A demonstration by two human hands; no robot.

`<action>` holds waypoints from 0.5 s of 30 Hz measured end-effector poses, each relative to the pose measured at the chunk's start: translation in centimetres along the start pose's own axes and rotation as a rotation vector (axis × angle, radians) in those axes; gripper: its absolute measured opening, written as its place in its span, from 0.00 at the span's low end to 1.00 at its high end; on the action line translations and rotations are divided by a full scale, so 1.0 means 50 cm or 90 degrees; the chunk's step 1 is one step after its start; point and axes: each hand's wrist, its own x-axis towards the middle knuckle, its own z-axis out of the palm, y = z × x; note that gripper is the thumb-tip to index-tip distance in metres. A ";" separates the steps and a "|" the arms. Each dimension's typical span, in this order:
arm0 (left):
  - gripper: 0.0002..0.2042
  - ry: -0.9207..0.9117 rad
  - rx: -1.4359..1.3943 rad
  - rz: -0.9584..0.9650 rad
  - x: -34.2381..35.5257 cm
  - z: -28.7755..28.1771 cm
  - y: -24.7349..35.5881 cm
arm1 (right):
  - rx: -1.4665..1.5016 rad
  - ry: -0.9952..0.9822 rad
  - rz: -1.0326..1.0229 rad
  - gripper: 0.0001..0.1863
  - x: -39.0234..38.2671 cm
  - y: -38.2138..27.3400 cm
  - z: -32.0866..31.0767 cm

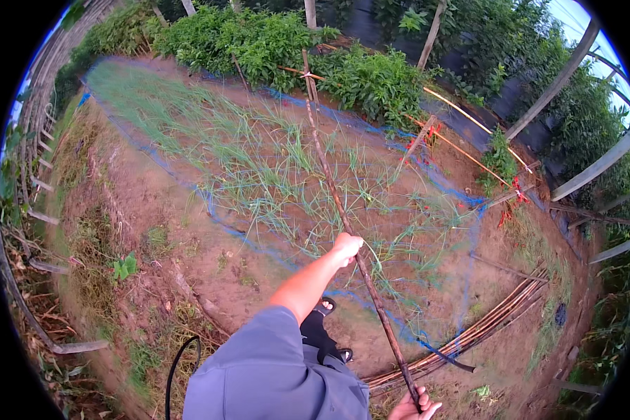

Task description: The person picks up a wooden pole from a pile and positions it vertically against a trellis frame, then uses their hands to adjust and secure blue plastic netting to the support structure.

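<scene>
A long, thin brown wooden pole [381, 308] slants from the lower right up across a planted bed. My left hand [346, 248] is closed round its middle, the arm stretched forward. Close to my body, my right hand [414, 406] holds the pole's lower end, fingers curled on it and palm partly turned up. The pole's far end reaches the bushes at the back, near an upright post, where a pale tie [308, 75] shows; whether it touches the post I cannot tell. Under the pole, thin green onion-like plants [259, 168] grow inside blue netting [238, 234].
Several bamboo poles [462, 332] lie bundled at the right. Red ties [518, 190] mark a short-staked corner. Leafy bushes [238, 45] line the far side, with slanting posts [556, 84] beyond. A black hose-like loop [178, 371] is at my left. My sandalled feet [325, 306] stand beside the netting.
</scene>
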 end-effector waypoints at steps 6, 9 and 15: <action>0.06 -0.026 -0.045 0.038 -0.040 0.000 0.032 | 0.018 -0.082 -0.029 0.24 -0.018 -0.019 -0.017; 0.05 -0.042 -0.078 0.042 -0.069 0.029 0.000 | 0.022 -0.069 -0.043 0.24 -0.029 -0.043 -0.025; 0.08 0.004 -0.005 -0.009 -0.003 -0.014 0.024 | -0.041 -0.056 -0.009 0.24 -0.028 0.009 0.024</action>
